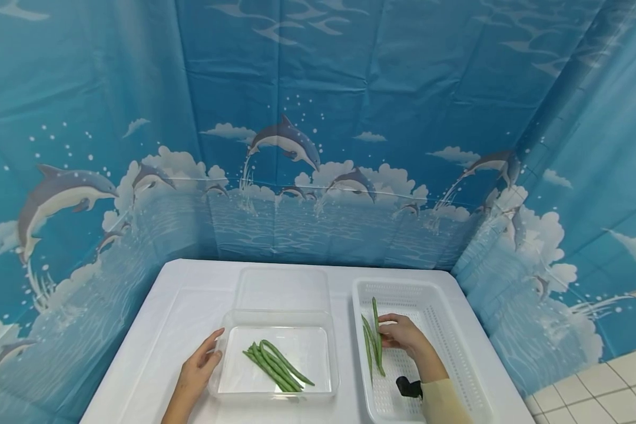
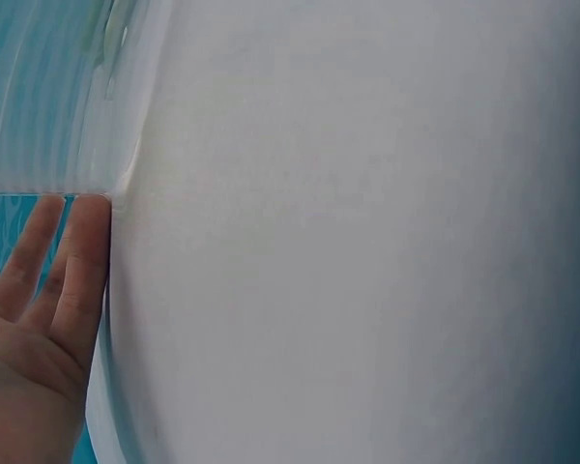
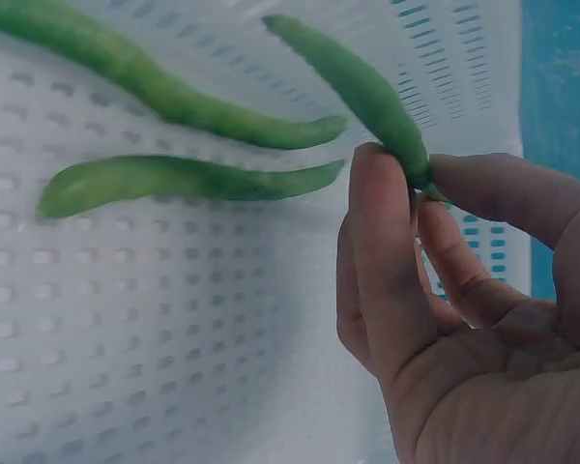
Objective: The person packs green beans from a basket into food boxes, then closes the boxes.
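Observation:
In the right wrist view, my right hand (image 3: 483, 319) pinches one green bean (image 3: 353, 82) near its end between thumb and fingertips. Two other green beans (image 3: 198, 180) lie close by in the white perforated basket (image 1: 450, 341). The head view has this right hand (image 1: 407, 340) inside the basket, near its left wall. My left hand (image 1: 195, 371) is at the left side of a clear plastic container (image 1: 334, 353). Its fingers (image 2: 82, 261) reach out fairly straight, tips right at the container's edge. Inside the container lies a small bunch of green beans (image 1: 278, 366).
A flat translucent lid (image 1: 283, 288) lies on the white table (image 1: 191, 288) behind the container. The basket stands to the right of the container, with a gap between them. A blue dolphin-print curtain (image 1: 318, 229) surrounds the table's back and sides.

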Demonstrator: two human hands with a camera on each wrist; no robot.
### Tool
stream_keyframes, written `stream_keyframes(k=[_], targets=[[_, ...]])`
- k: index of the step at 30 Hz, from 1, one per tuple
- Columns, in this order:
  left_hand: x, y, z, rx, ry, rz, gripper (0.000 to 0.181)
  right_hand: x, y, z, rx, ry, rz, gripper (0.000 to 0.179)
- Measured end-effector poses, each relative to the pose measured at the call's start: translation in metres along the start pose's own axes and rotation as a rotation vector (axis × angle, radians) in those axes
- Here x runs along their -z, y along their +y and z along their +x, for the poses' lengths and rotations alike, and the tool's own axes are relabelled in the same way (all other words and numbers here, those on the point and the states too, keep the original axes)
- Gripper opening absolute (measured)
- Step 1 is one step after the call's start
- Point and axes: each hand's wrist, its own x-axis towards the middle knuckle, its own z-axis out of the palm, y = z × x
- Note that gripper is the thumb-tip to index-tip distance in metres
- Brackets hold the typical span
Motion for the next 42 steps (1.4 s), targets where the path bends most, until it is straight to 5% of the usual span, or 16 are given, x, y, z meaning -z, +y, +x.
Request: stream_keyframes(k=[16,24,42], targets=[[0.000,-0.001,0.000,0.007,-0.021,-0.009,0.051,-0.007,-0.066,-0.026,0.204,-0.259,0.134,0.058],[0.000,-0.004,0.002,0.018,-0.018,-0.005,0.051,-0.043,-0.083,-0.029,0.236,-0.288,0.118,0.058],[-0.001,-0.004,0.002,0.007,-0.004,-0.004,0.050,-0.146,-0.087,-0.034,0.207,-0.423,0.116,0.039]])
